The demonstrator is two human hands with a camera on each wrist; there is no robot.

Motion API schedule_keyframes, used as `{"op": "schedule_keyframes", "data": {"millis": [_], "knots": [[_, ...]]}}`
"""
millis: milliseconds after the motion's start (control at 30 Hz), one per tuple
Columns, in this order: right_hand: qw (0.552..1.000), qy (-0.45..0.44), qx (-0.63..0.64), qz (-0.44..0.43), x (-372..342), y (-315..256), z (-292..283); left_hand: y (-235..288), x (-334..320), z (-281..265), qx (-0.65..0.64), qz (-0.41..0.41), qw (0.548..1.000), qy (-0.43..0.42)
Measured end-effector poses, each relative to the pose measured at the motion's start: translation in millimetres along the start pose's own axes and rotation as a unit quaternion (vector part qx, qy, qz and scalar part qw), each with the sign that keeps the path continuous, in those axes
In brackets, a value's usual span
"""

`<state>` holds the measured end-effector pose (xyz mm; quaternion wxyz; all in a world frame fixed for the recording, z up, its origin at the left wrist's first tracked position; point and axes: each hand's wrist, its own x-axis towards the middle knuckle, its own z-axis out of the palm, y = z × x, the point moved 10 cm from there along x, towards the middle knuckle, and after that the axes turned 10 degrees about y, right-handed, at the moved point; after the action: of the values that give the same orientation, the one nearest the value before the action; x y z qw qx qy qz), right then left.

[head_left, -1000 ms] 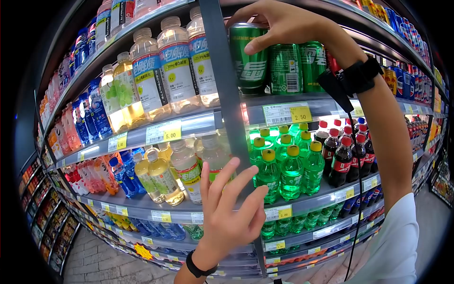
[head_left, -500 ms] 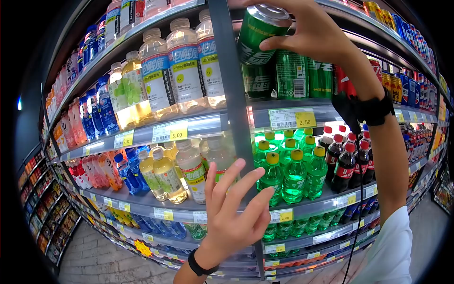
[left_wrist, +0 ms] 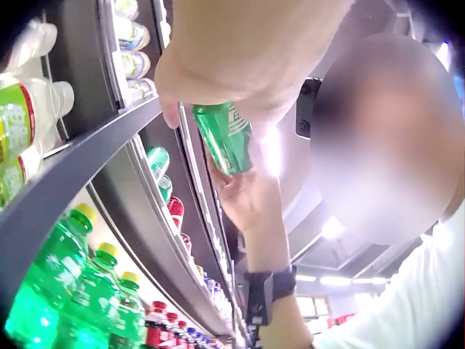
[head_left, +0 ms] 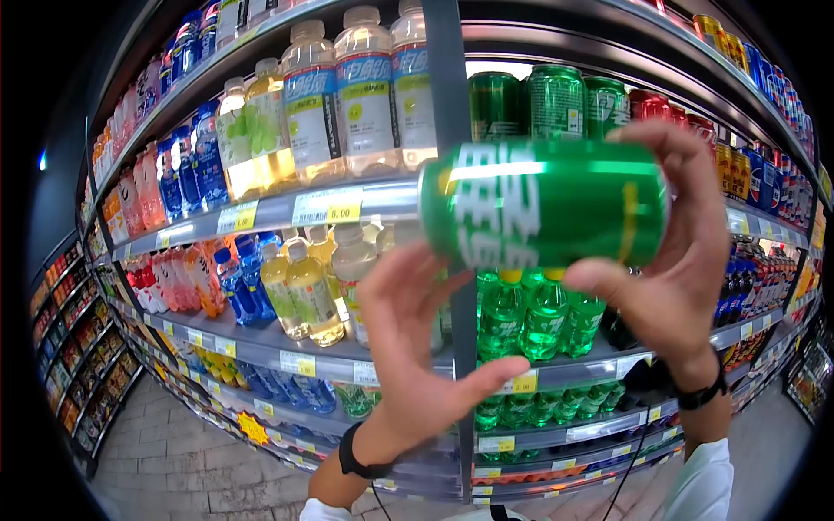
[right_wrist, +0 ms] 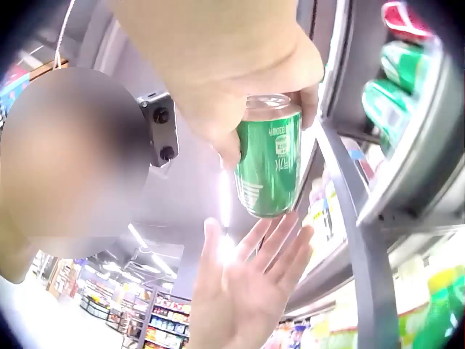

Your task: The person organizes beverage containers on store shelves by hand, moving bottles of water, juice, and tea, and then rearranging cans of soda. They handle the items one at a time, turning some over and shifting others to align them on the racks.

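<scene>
In the head view a green soda can (head_left: 556,204) with white lettering is held sideways in front of the shelves. My right hand (head_left: 678,291) grips it round one end, thumb below and fingers over the far side. The right wrist view shows the can's silver top (right_wrist: 267,102) at that hand. My left hand (head_left: 408,347) is raised at the can's other end, palm turned to it, fingers relaxed and thumb spread. Its fingertips come right up to the can's base in the right wrist view.
Behind the can, more green cans (head_left: 556,100) stand on the upper shelf, beside red cans (head_left: 650,104). A grey upright (head_left: 450,87) divides them from clear electrolyte drink bottles (head_left: 365,104). Green bottles with yellow caps (head_left: 543,321) fill the shelf below. A dark cable (head_left: 627,469) hangs under the right wrist.
My right hand has lifted the can off the upper shelf, brought it down and nearer, and tipped it sideways. My left hand has turned its palm toward the can.
</scene>
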<state>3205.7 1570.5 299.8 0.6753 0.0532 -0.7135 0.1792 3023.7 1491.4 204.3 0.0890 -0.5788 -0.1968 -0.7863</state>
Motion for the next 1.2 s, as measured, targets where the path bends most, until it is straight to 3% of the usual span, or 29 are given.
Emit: {"op": "schedule_keyframes", "data": {"millis": [33,67,133,267,333,400,433,533,600,633,667,700,733,800,900,967,1200], "knots": [[1.000,0.003,0.011,0.018,-14,6,5,-6,0,3,-0.047,-0.056,0.997,0.001],[0.996,0.008,0.043,0.072,-29,16,11,-4,0,5,-0.045,-0.059,0.997,0.004],[0.998,-0.007,0.008,0.063,-50,21,18,-27,-4,3,-0.168,-0.218,0.959,0.066],[0.993,0.007,0.078,0.087,-68,29,30,-21,-2,-4,-0.180,-0.214,0.959,0.053],[0.985,-0.147,-0.068,0.063,-68,18,51,-20,-1,-6,-0.175,-0.217,0.959,0.054],[0.979,-0.167,-0.112,0.028,-57,0,55,3,3,5,-0.048,-0.085,0.994,-0.050],[0.979,-0.178,-0.097,0.031,-51,-5,58,-1,-1,8,-0.049,-0.139,0.988,-0.046],[0.974,-0.204,-0.093,0.028,-39,-13,60,6,6,10,-0.040,-0.098,0.992,-0.073],[0.971,-0.159,-0.120,-0.134,-31,-37,55,2,8,8,-0.031,-0.113,0.993,-0.025],[0.965,-0.111,-0.131,-0.196,-22,-45,48,16,16,14,0.076,0.024,0.996,-0.042],[0.973,-0.067,-0.106,-0.192,-9,-45,37,32,15,22,0.182,0.159,0.969,-0.058],[0.983,-0.013,-0.063,-0.174,5,-40,27,21,13,15,0.024,-0.022,0.990,-0.135],[0.987,0.043,-0.018,-0.155,21,-32,16,17,11,13,0.023,-0.025,0.990,-0.135],[0.983,0.095,0.004,-0.157,55,-14,2,7,4,14,0.167,0.022,0.973,-0.160],[0.982,0.067,0.058,-0.169,88,-4,19,3,7,15,0.262,0.077,0.947,-0.170],[0.987,-0.002,-0.025,-0.159,101,12,28,3,7,18,0.299,0.098,0.934,-0.170],[0.972,0.014,-0.091,-0.217,111,11,41,-9,3,18,0.345,0.106,0.912,-0.194]]}}
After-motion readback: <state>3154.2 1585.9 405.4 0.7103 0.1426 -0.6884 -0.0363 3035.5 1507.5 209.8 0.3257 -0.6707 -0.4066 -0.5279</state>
